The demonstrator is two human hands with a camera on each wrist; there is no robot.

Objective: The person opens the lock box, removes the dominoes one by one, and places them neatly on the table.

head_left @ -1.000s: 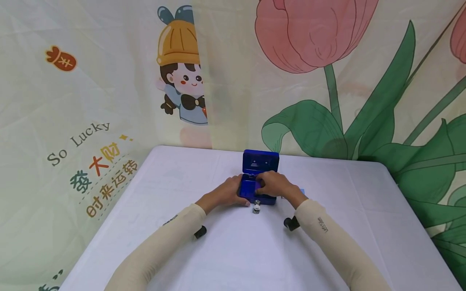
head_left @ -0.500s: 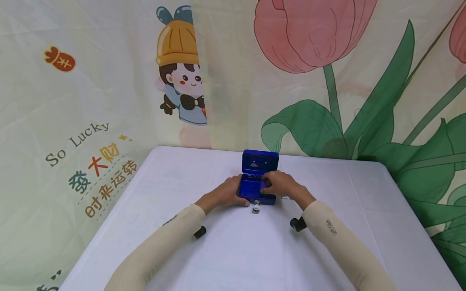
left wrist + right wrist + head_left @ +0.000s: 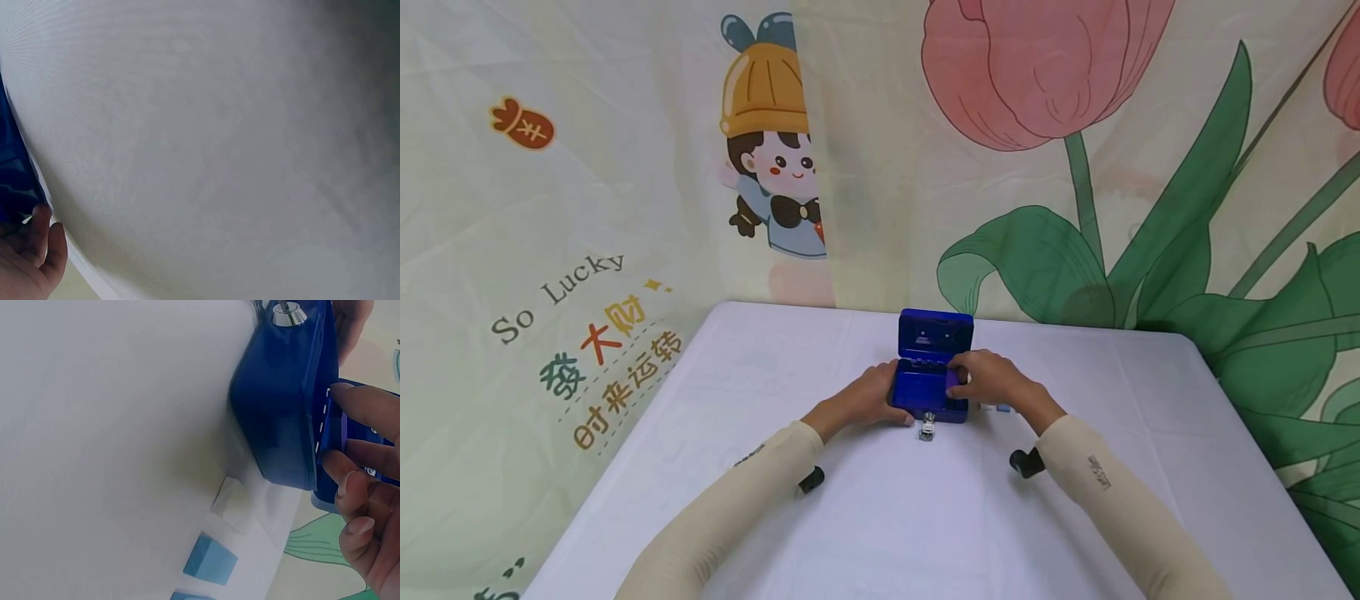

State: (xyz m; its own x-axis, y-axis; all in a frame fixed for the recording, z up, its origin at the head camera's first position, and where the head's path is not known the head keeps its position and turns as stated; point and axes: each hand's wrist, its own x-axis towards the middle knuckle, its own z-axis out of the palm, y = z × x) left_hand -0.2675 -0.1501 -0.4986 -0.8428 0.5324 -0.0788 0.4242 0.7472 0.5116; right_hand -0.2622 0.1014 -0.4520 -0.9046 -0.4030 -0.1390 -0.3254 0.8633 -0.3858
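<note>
A blue metal cash box [image 3: 919,387] stands on the white table, its lid [image 3: 936,335] tipped up at the back. My left hand [image 3: 874,396] grips its left side, thumb at the front corner. At the right end of the box my right hand [image 3: 991,377] pinches a flat purple-blue piece [image 3: 952,383]. The right wrist view shows this piece [image 3: 338,428] upright between thumb and fingers just inside the rim; its exact kind I cannot tell. A key hangs from the front lock [image 3: 289,314], with a silvery tag [image 3: 927,427] on the table side.
Right of the box, a white block [image 3: 231,503] and a light blue block [image 3: 210,559] lie on the table [image 3: 887,517], with part of another blue block [image 3: 190,595] at the view's edge. A printed cloth backdrop [image 3: 872,167] hangs behind the table.
My right hand has shifted right within the box, bringing the purple-blue piece from the middle toward the right wall. My left hand and the box have stayed in place.
</note>
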